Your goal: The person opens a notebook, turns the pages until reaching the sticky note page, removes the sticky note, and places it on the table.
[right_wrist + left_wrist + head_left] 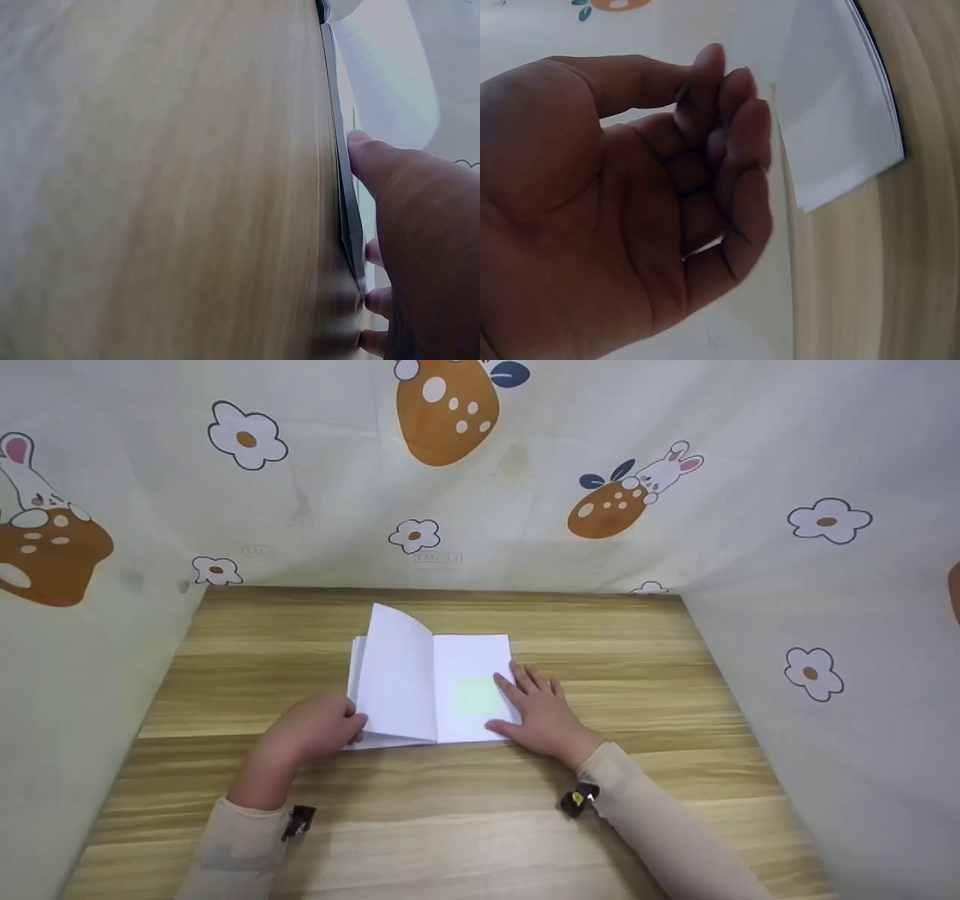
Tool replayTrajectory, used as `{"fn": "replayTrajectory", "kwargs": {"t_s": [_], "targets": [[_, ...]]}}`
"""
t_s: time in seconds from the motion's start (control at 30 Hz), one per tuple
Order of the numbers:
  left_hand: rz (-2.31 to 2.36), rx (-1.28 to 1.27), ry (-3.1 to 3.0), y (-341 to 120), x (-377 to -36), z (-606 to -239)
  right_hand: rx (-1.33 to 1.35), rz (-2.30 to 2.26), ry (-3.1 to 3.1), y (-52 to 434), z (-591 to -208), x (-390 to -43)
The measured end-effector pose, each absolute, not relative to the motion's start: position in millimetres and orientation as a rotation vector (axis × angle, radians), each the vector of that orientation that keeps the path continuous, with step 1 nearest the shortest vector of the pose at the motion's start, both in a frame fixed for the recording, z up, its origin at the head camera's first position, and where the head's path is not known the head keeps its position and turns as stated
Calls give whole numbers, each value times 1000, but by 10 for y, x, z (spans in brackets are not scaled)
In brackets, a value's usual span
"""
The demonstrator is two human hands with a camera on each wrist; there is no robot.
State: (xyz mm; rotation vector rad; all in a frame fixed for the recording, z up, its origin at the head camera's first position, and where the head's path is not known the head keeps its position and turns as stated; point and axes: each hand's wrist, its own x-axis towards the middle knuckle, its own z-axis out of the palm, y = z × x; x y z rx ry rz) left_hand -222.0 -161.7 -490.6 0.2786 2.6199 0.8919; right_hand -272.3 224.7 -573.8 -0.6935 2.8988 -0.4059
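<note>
A small white notebook (397,739) lies spread on the wooden table, one page (397,675) lifted on its left side and curving up from the spine. My left hand (315,726) pinches that page by its lower left corner, thumb and curled fingers together. From the left wrist, the left hand (652,195) shows its palm, the notebook's pages (840,112) just past the fingertips. My right hand (546,716) rests with spread fingers on the right page's outer edge, beside a pale green square (476,695). In the right wrist view the right thumb (375,157) presses the page edge.
The wooden table (480,825) is bordered at the back and sides by a pale cloth (315,510) printed with rabbits, flowers and orange-brown shapes. A small black device sits at each sleeve cuff, the left device (298,823) and the right device (580,799).
</note>
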Motion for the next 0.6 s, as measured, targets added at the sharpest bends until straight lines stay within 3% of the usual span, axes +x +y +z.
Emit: {"fn": "replayTrajectory", "kwargs": {"t_s": [0.6], "targets": [[719,227,2695,-1740,-2232,-5187,-673,-409,2897,2261,-5775,-2739]]}}
